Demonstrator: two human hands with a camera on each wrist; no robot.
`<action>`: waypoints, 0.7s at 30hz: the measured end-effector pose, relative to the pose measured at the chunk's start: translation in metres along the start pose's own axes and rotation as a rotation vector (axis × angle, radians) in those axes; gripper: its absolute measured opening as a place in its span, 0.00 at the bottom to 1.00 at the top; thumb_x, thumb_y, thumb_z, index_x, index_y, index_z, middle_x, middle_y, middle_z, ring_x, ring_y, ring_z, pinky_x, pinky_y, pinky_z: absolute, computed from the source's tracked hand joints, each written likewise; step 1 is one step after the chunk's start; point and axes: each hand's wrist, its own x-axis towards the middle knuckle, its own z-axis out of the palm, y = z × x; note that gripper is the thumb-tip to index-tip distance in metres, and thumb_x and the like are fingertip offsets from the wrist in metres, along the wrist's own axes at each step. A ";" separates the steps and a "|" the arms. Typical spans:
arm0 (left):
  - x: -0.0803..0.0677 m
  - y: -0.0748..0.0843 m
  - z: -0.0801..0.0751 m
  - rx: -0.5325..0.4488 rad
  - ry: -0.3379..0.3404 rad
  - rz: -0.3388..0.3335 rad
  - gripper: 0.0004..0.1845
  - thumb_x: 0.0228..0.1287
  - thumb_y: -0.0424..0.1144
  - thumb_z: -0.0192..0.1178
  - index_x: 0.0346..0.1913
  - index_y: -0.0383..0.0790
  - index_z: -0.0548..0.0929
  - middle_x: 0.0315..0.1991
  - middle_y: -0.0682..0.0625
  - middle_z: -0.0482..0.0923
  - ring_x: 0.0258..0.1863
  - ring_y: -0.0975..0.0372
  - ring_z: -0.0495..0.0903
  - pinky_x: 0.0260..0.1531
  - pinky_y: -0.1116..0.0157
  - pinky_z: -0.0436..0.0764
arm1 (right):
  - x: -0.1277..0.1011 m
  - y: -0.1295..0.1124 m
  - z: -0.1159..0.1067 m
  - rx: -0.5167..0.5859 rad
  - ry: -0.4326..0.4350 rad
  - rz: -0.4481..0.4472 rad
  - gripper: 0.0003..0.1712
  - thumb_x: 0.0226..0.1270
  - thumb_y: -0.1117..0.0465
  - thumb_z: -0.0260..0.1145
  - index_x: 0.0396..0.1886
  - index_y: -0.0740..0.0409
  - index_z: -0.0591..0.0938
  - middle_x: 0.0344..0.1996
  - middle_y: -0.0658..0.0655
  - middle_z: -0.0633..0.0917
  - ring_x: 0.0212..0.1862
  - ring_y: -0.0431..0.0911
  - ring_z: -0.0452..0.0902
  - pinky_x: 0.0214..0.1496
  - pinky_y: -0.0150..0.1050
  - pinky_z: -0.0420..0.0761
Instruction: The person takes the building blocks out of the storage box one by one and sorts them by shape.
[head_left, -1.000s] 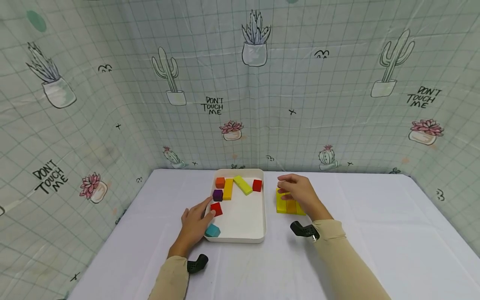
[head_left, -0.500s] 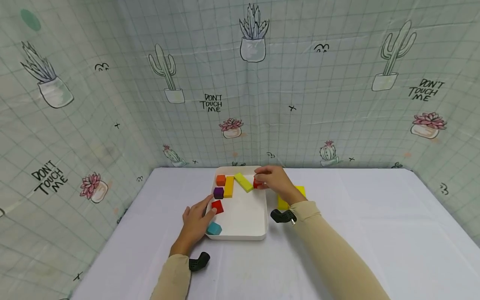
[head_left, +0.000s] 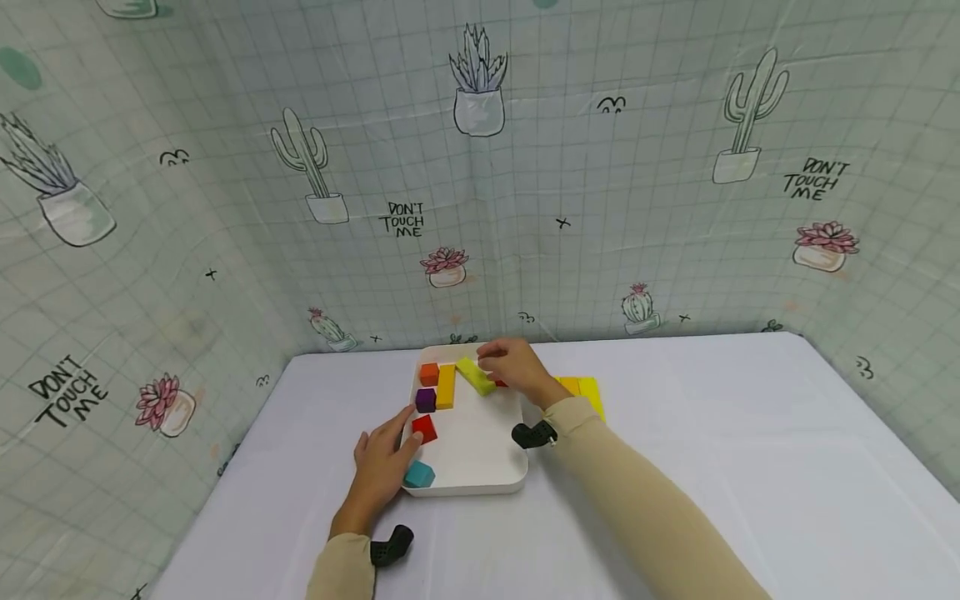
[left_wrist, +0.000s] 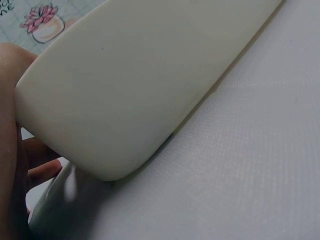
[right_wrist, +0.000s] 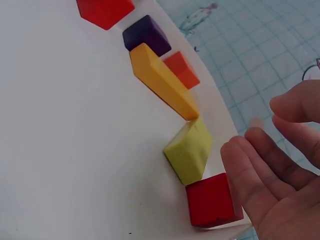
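My left hand [head_left: 378, 471] rests flat against the tray [head_left: 480, 482], steadying it; my right hand [head_left: 517, 372] hovers open, empty, over the red cube [right_wrist: 213, 200].

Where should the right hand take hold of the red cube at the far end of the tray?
Probably pinch the red cube across its two free side faces, coming from above. It sits in the white tray's far corner, with the lime-green block close beside it, so the top is the open approach. The right hand hovers beside it, holding nothing.
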 end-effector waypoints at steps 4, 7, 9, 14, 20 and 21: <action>-0.001 0.000 -0.002 -0.005 -0.003 0.009 0.31 0.74 0.48 0.55 0.76 0.49 0.65 0.72 0.39 0.67 0.74 0.42 0.56 0.71 0.37 0.32 | 0.005 -0.001 0.006 -0.045 0.044 0.001 0.16 0.71 0.63 0.64 0.55 0.64 0.83 0.48 0.57 0.85 0.48 0.51 0.82 0.53 0.41 0.84; -0.003 -0.001 -0.003 -0.002 0.004 0.006 0.30 0.74 0.47 0.55 0.76 0.49 0.66 0.72 0.39 0.67 0.73 0.42 0.57 0.70 0.36 0.32 | 0.007 -0.003 0.010 -0.037 0.027 0.003 0.17 0.72 0.62 0.64 0.56 0.64 0.82 0.51 0.58 0.84 0.51 0.51 0.82 0.54 0.42 0.83; -0.003 -0.003 -0.004 -0.002 0.011 0.003 0.30 0.74 0.47 0.55 0.76 0.48 0.66 0.71 0.39 0.68 0.73 0.42 0.57 0.70 0.36 0.33 | 0.008 -0.005 0.012 -0.024 0.007 0.002 0.17 0.73 0.61 0.63 0.57 0.65 0.81 0.53 0.59 0.83 0.54 0.53 0.81 0.56 0.43 0.82; -0.004 -0.004 -0.004 0.004 0.021 0.017 0.29 0.74 0.47 0.55 0.76 0.48 0.67 0.71 0.40 0.68 0.73 0.42 0.58 0.70 0.36 0.33 | 0.008 -0.008 0.014 -0.027 -0.001 0.007 0.18 0.74 0.60 0.61 0.58 0.65 0.81 0.56 0.60 0.82 0.56 0.57 0.80 0.58 0.45 0.81; -0.003 -0.003 -0.002 -0.001 0.016 0.028 0.29 0.75 0.47 0.55 0.75 0.49 0.67 0.71 0.40 0.69 0.72 0.41 0.58 0.70 0.35 0.34 | 0.008 -0.010 0.016 -0.083 0.025 0.035 0.18 0.73 0.58 0.61 0.56 0.62 0.83 0.56 0.59 0.82 0.54 0.55 0.79 0.59 0.46 0.80; -0.003 -0.003 -0.002 -0.002 0.017 0.026 0.29 0.75 0.47 0.55 0.75 0.49 0.67 0.71 0.40 0.69 0.72 0.41 0.58 0.70 0.35 0.34 | 0.009 -0.010 0.017 -0.102 0.023 0.035 0.18 0.73 0.57 0.61 0.56 0.61 0.83 0.56 0.58 0.82 0.53 0.54 0.79 0.58 0.46 0.80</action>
